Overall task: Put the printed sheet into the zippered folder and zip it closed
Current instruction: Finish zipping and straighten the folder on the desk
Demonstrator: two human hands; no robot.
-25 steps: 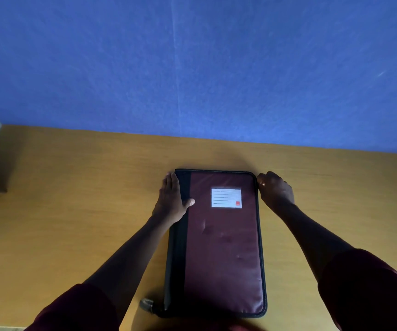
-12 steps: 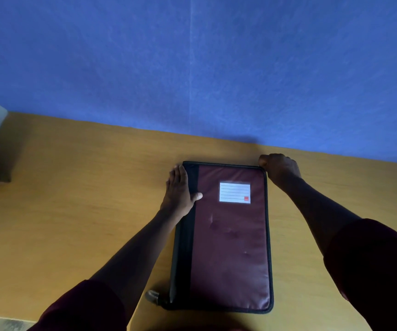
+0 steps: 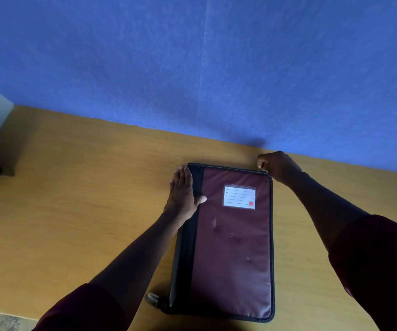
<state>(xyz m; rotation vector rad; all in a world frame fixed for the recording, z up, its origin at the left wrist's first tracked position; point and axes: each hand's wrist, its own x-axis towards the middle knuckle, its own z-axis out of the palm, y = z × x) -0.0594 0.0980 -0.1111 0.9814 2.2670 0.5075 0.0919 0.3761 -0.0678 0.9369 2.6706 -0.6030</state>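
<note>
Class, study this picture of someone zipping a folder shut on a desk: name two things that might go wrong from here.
1. The right hand is curled at the far right corner of the maroon fabric zippered folder; the slider may snag rounding that corner.
2. The left hand lies flat only on the black spine strip, so a hard tug might slide the folder on the smooth yellow-brown wooden desk.

The right hand [image 3: 279,166] (fingers curled) has rounded the folder's [image 3: 233,244] far right corner.
</note>
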